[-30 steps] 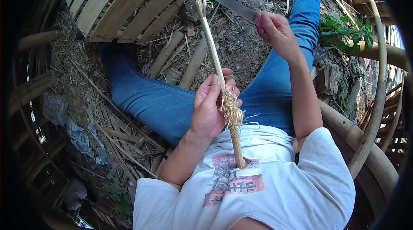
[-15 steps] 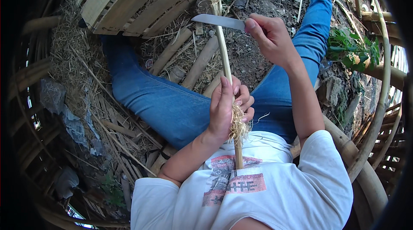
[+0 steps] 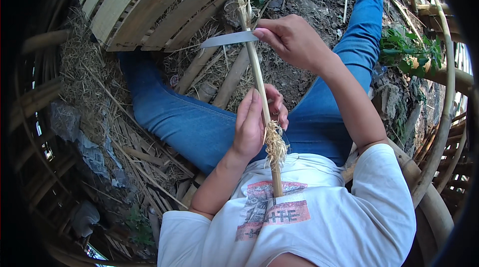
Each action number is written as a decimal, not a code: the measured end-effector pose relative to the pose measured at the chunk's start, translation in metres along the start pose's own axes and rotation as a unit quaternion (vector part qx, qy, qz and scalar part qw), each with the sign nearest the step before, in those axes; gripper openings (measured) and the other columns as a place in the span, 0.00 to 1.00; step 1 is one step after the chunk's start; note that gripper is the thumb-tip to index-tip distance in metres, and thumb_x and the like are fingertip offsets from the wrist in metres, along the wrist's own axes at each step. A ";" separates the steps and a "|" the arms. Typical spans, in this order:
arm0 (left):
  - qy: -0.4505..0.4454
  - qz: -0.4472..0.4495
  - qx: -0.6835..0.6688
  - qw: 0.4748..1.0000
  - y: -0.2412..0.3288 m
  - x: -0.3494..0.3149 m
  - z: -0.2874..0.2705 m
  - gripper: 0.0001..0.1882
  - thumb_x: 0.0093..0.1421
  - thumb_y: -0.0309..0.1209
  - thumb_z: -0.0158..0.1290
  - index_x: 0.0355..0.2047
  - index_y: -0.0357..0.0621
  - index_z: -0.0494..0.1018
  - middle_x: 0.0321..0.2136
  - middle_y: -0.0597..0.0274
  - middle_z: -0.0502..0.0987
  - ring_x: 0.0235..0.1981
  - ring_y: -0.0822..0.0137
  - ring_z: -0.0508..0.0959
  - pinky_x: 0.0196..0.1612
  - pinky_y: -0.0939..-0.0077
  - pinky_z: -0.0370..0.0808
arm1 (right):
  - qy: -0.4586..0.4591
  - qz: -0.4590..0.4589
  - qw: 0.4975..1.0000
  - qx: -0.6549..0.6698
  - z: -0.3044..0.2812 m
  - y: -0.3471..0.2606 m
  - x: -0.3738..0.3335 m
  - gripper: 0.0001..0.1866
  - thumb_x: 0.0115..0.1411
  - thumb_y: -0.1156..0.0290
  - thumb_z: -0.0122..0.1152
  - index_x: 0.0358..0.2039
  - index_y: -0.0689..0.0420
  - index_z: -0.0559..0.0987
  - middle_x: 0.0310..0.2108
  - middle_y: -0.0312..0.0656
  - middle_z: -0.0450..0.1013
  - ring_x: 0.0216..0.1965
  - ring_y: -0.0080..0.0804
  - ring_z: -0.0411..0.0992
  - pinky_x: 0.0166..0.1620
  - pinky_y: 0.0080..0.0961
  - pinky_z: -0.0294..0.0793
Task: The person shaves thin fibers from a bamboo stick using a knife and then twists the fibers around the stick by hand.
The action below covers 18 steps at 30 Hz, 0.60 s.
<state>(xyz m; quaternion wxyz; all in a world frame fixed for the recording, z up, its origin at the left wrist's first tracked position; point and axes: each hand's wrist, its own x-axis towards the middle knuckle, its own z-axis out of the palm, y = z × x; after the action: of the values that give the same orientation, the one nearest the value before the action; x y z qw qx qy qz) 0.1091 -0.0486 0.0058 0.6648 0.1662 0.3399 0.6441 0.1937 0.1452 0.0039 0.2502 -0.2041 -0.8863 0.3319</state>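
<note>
A long pale stick [image 3: 256,70], which looks like split bamboo or wood, runs from my shirt front up between my legs. My left hand [image 3: 249,120] is curled loosely around its lower part, thumb along one side and fingers on the other. Just below that hand, a bunch of curly shavings [image 3: 276,146] clings to the stick. My right hand [image 3: 297,42] pinches a knife [image 3: 224,40] by its handle end, which the fingers hide. The blade lies across the stick, pointing left. More frayed curls [image 3: 246,11] stand out higher up the stick.
A slatted wooden crate [image 3: 134,10] stands at the upper left. Cut bamboo pieces [image 3: 232,77] and dry straw [image 3: 82,75] litter the ground between and beside my legs. Bent bamboo poles [image 3: 445,92] and a leafy plant [image 3: 411,50] are on the right. Crumpled plastic [image 3: 92,154] lies at left.
The knife and my right hand have shifted left and down toward my left hand. The stick's upper end has tilted slightly left. The fingers of my left hand look a little looser.
</note>
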 end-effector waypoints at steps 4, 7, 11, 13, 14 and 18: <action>0.256 0.264 0.448 0.815 0.041 0.027 -0.018 0.19 0.71 0.38 0.39 0.54 0.37 0.64 0.49 0.58 0.67 0.49 0.68 0.69 0.50 0.72 0.68 | -0.023 0.013 0.999 -0.018 0.002 0.005 0.004 0.18 0.67 0.54 0.50 0.31 0.55 0.77 0.16 0.49 0.68 0.22 0.51 0.71 0.28 0.45 0.69; 0.214 0.392 0.638 0.627 0.103 0.054 -0.016 0.15 0.69 0.36 0.44 0.49 0.37 0.68 0.45 0.58 0.71 0.44 0.65 0.73 0.47 0.71 0.71 | -0.049 0.034 0.998 -0.013 0.000 0.000 0.007 0.18 0.67 0.54 0.51 0.30 0.55 0.78 0.16 0.48 0.69 0.23 0.51 0.72 0.29 0.45 0.70; -0.096 0.136 0.828 0.536 0.149 0.093 -0.004 0.13 0.66 0.35 0.50 0.39 0.34 0.73 0.28 0.50 0.73 0.29 0.58 0.75 0.34 0.66 0.71 | -0.024 -0.001 0.998 -0.055 0.005 0.002 0.014 0.18 0.67 0.55 0.51 0.29 0.54 0.78 0.16 0.48 0.70 0.24 0.51 0.72 0.29 0.45 0.71; -0.219 0.049 0.799 0.558 0.155 0.108 -0.009 0.14 0.67 0.34 0.48 0.34 0.32 0.73 0.17 0.48 0.69 0.20 0.55 0.71 0.27 0.64 0.67 | -0.032 -0.017 0.997 -0.068 0.010 0.000 0.019 0.18 0.68 0.55 0.50 0.30 0.54 0.79 0.17 0.48 0.71 0.25 0.51 0.73 0.30 0.45 0.71; -0.221 0.049 0.799 0.557 0.158 0.112 -0.010 0.14 0.67 0.34 0.48 0.34 0.32 0.73 0.17 0.48 0.69 0.20 0.55 0.71 0.27 0.64 0.67 | -0.031 -0.016 0.997 -0.069 0.009 0.000 0.021 0.18 0.68 0.55 0.50 0.30 0.54 0.79 0.17 0.48 0.71 0.25 0.51 0.73 0.30 0.45 0.71; -0.232 -0.011 0.772 0.591 0.159 0.123 -0.011 0.16 0.68 0.35 0.46 0.32 0.33 0.73 0.14 0.52 0.67 0.16 0.60 0.68 0.24 0.66 0.66 | -0.041 0.006 0.999 -0.006 0.002 0.006 0.024 0.19 0.68 0.55 0.47 0.32 0.54 0.81 0.17 0.48 0.71 0.24 0.50 0.73 0.31 0.44 0.72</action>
<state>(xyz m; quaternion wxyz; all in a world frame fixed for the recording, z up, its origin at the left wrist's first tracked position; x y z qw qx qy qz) -0.0238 0.0867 0.0729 0.3509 0.7575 0.5457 0.0722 0.1744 0.1607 0.0060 0.2104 -0.1974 -0.8966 0.3359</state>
